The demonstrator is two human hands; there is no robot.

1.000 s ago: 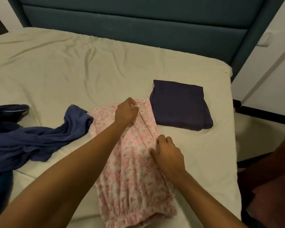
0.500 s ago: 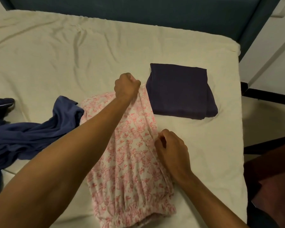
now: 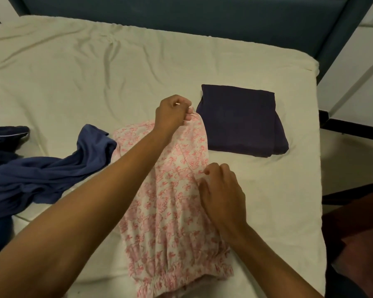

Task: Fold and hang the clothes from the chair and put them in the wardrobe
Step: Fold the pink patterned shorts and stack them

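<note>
Left hand has lifted the far end of the pink garment off the bed, pinching it; right hand now pinches its right edge mid-length. Looks like prep to fold it in half, w/ the folded dark piece done, blue clothes waiting.

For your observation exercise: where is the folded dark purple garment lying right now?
In the head view, the folded dark purple garment lies on the bed, right of centre, just beyond the pink floral garment.
</note>
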